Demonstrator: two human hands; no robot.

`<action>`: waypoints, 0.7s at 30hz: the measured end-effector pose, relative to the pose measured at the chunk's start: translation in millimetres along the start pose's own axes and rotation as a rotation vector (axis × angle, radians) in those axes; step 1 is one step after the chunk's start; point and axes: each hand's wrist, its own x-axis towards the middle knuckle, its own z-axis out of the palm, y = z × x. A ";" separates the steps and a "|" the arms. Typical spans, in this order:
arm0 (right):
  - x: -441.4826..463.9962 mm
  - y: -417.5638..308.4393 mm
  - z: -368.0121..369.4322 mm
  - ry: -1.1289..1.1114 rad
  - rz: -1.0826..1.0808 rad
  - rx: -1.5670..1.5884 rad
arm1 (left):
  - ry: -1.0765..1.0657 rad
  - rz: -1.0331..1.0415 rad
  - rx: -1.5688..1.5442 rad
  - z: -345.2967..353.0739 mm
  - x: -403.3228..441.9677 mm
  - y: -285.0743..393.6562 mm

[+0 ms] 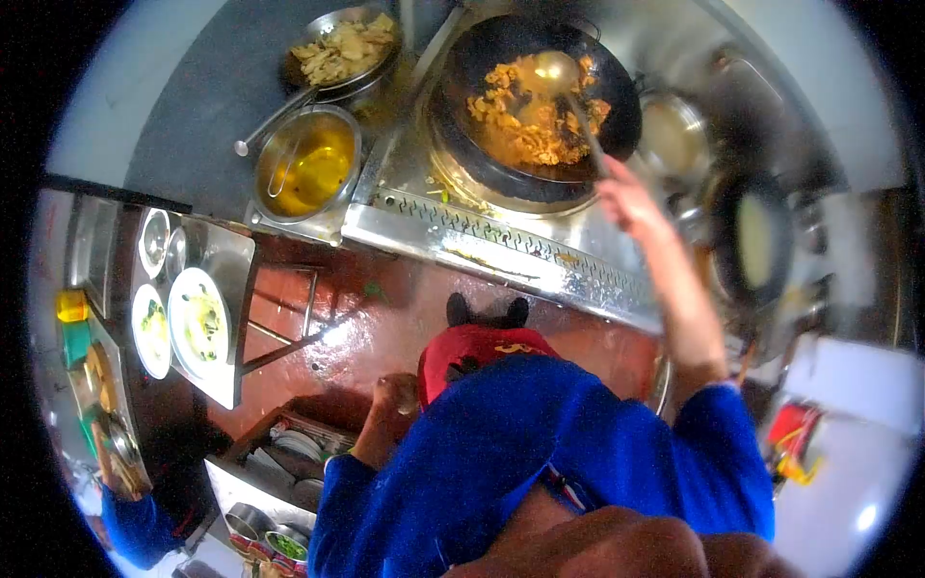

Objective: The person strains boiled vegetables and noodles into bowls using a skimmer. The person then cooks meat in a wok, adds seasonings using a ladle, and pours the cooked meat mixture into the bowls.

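Note:
My right hand [626, 197] is closed round the handle of a metal ladle [556, 73]. The ladle's bowl rests among orange-brown food pieces [525, 120] in a large black wok [617, 91] on the stove. Down by my side, left of the red apron [472, 352], hangs my left hand [395, 393]; its fingers are too blurred to make out, and nothing is clearly visible in it.
Left of the wok stand a bowl of yellow oil [313, 169] and a strainer of pale food [345, 53]. Plates of food [199, 323] lie on a side table. A second wok [756, 236] is right. Another person's blue sleeve [138, 528] shows lower left.

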 end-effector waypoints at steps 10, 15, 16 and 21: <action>-75.9 -20.8 -69.8 0.030 0.247 -0.153 | 0.242 0.239 0.256 37.9 -51.6 38.8; -6.4 -0.1 -5.0 -0.116 0.122 -0.021 | 0.301 0.158 0.279 67.8 -63.5 63.6; -6.5 19.8 -1.6 -0.191 0.110 0.008 | 0.261 0.142 0.239 69.3 -70.8 84.7; -82.5 8.0 -76.8 -0.111 -0.115 -0.827 | 0.209 0.247 1.121 54.8 -47.0 63.2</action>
